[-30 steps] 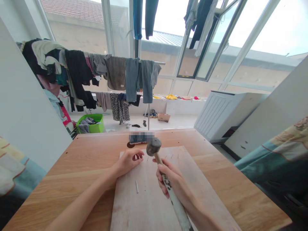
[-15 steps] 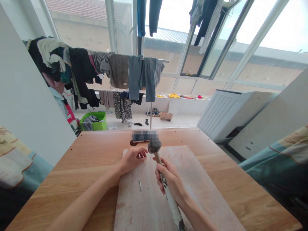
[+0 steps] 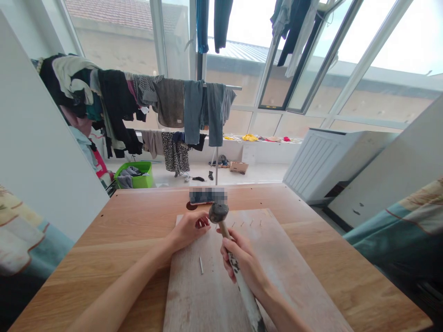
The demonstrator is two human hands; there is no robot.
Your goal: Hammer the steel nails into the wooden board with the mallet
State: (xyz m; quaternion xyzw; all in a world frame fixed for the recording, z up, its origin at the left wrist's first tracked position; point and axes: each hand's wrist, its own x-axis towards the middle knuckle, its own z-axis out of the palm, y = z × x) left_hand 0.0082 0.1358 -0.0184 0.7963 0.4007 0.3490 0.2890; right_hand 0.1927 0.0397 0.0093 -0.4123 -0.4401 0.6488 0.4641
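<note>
Head view: right hand [image 3: 242, 265], fingers clenched on the hammer [image 3: 218, 213] handle, holds its head above the board's [image 3: 277, 258] far edge on the worktop [image 3: 131, 230]. At its 9 o'clock, left hand [image 3: 187, 229] rests there with fingers pinched together; what they pinch is too small to tell. A nail [image 3: 201, 265] lies at 6 o'clock.

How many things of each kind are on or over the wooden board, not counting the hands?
Hammer, held in the right hand: 1
Nails standing in a row: 4
Nail lying flat: 1
Total: 6
Anything pinched by the left hand is hidden.
</note>
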